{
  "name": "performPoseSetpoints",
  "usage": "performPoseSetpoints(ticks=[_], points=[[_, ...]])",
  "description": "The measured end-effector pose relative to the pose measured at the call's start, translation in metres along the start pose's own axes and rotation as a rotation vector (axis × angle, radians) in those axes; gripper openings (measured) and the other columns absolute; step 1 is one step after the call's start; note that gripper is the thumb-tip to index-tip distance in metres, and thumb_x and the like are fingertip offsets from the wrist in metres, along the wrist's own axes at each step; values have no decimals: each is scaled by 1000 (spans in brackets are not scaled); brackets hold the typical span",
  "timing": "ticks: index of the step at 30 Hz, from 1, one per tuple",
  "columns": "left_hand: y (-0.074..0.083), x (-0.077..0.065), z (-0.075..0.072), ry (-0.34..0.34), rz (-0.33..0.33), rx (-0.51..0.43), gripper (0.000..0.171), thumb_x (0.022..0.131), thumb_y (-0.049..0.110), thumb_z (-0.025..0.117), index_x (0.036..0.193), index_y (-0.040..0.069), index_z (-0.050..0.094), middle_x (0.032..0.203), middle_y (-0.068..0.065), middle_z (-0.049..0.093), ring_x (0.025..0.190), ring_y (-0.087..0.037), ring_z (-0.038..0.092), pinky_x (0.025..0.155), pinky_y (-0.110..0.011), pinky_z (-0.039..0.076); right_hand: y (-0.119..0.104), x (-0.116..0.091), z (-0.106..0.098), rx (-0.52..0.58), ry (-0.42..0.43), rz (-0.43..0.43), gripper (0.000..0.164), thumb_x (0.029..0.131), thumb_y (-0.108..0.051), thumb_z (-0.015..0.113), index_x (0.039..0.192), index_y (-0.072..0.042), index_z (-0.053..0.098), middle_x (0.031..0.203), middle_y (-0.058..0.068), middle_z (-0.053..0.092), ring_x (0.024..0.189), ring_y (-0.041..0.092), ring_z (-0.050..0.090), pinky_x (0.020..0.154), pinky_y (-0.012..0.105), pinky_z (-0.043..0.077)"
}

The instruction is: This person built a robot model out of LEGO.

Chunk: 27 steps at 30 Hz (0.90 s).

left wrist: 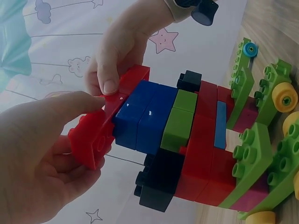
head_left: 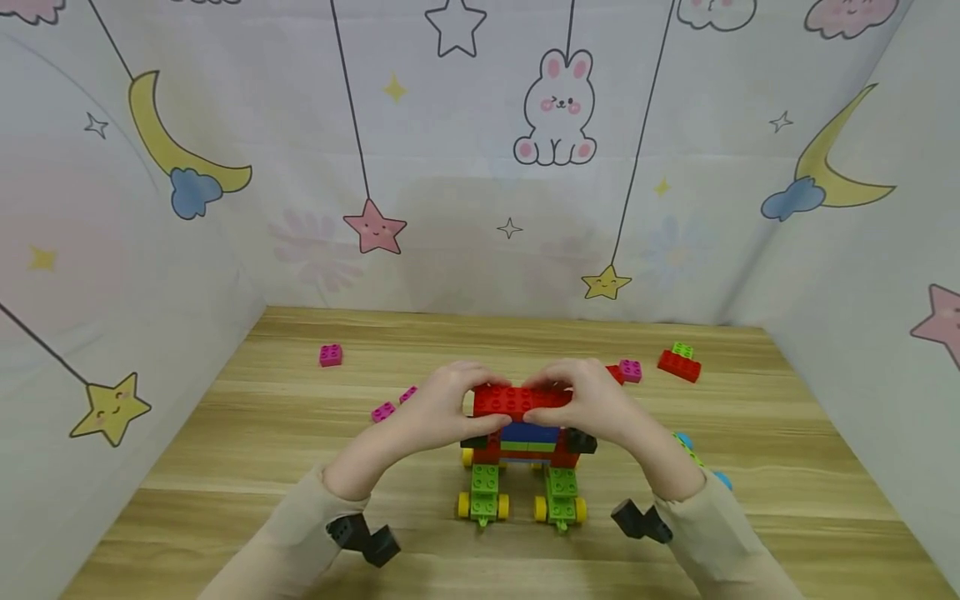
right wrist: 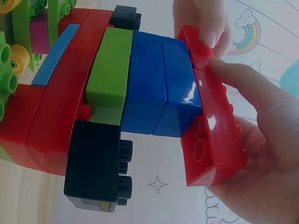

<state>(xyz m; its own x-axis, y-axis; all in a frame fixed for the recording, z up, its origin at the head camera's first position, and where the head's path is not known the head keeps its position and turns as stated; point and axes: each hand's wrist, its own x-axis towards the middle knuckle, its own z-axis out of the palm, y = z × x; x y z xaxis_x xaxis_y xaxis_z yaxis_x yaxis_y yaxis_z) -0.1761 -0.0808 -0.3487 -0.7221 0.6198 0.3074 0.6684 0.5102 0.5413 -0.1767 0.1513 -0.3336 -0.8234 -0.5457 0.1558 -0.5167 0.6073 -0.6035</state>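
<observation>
At the middle of the table stands a built stack of toy bricks, with blue bricks [left wrist: 145, 114], green bricks [left wrist: 179, 119] and red bricks below, and a black brick [right wrist: 96, 165] out to each side. Across its top lie two red bricks [head_left: 501, 402] end to end. My left hand [head_left: 453, 402] holds one end, thumb on the near face and fingers behind. The other end is gripped the same way by my right hand [head_left: 588, 398]; its red brick [right wrist: 219, 128] overhangs the blue ones. Green wheeled bases [head_left: 485, 492] with yellow wheels carry the stack.
Loose pink bricks [head_left: 384, 412] lie left of the stack, another pink brick [head_left: 331, 356] farther back. At the back right are a red brick [head_left: 679, 366] and a pink brick [head_left: 631, 371]. A green base with blue wheels [head_left: 723, 480] sits partly behind my right forearm.
</observation>
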Motion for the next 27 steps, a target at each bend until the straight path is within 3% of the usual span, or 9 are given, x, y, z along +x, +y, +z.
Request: performPoseSetpoints(ticks=[10, 16, 27], points=[[4, 4, 2, 14, -35, -33, 33, 88, 27, 74, 113, 6, 70, 109, -9, 72, 96, -21, 66, 75, -21, 55, 1, 1, 0, 27, -6, 9, 28, 83, -23, 79, 105, -6, 74, 101, 5, 74, 91, 20, 66, 77, 30, 56], [6, 6, 0, -20, -88, -70, 33, 88, 29, 73, 113, 6, 70, 108, -7, 72, 92, -17, 64, 76, -20, 53, 1, 1, -1, 41, -13, 22, 29, 83, -22, 79, 106, -6, 74, 100, 6, 74, 86, 16, 65, 69, 23, 54], [8, 8, -2, -58, -132, -100, 34, 87, 28, 75, 113, 7, 71, 109, -6, 72, 96, -19, 64, 80, -26, 54, -1, 2, -1, 23, -31, 53, 29, 82, -23, 79, 105, -6, 74, 98, 5, 73, 82, 13, 62, 67, 23, 53]])
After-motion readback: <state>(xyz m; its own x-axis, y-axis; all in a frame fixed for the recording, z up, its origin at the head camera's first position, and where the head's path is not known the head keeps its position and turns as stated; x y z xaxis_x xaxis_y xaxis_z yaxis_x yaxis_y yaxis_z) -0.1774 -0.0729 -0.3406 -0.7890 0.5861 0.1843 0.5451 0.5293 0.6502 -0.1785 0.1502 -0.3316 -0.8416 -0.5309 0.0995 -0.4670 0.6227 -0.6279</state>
